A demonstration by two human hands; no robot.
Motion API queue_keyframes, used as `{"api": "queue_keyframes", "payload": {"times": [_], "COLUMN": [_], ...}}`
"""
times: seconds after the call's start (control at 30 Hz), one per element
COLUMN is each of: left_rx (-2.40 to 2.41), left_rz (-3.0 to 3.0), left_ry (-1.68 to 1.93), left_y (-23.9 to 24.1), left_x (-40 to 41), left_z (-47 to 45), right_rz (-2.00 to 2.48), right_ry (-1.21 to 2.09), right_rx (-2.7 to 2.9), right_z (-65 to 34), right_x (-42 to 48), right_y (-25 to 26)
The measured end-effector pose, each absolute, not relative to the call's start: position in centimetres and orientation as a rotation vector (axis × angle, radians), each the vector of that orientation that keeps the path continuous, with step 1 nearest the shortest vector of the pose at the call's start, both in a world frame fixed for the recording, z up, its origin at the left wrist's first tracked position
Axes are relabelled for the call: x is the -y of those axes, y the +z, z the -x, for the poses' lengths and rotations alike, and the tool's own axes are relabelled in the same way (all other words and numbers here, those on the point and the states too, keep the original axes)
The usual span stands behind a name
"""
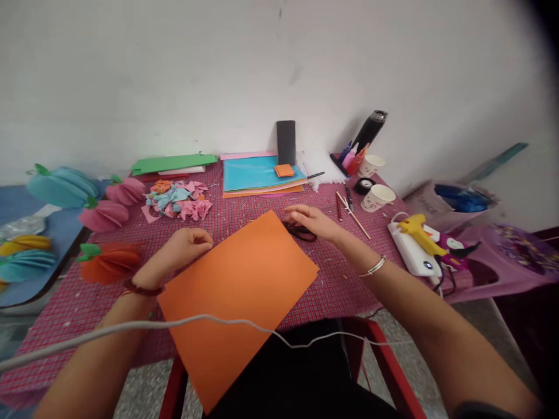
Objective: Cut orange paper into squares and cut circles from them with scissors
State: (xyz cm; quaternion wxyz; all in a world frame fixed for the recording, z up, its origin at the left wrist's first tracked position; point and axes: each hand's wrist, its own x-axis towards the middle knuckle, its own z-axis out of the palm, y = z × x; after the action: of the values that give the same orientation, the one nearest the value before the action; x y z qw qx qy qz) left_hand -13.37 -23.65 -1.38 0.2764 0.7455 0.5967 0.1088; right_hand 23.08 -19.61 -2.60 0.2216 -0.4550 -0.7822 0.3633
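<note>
Well, the orange paper (pixel 238 273) overhangs the bench (pixel 340 285); at the paper's left the left grip (pixel 188 247) curls half-open, seemingly empty; at its right the right grip (pixel 312 220) meets black scissors (pixel 308 235), hold unclear. Better support that overhang.

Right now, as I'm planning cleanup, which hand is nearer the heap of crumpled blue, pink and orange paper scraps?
Left. The left hand is on the near side of the scraps, apart from them; the right hand is farther off to their right.
</note>
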Motion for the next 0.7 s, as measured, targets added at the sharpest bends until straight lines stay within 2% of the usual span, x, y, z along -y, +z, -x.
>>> {"api": "queue_keyframes", "payload": {"times": [0.3,0.5,0.57,0.7], "left_rx": [-1.666,-1.871,-1.828,-1.533], "left_rz": [-1.93,-1.931,-2.056,-2.443], "left_ry": [0.51,0.528,0.479,0.319], "left_y": [-1.9,0.0,0.0,-2.4], "left_x": [25.9,33.0,36.9,44.0], "left_z": [13.8,16.1,15.5,11.7], "right_rz": [1.447,1.706,1.632,1.261], "right_ry": [0.425,0.13,0.117,0.455], "right_rx": [2.429,2.326,2.308,2.334], "right_z": [-25.3,-28.5,-28.9,-28.4], "right_x": [21.1,20.7,21.7,25.4], "right_y": [-5.0,-5.4,-5.1,-4.1]}}
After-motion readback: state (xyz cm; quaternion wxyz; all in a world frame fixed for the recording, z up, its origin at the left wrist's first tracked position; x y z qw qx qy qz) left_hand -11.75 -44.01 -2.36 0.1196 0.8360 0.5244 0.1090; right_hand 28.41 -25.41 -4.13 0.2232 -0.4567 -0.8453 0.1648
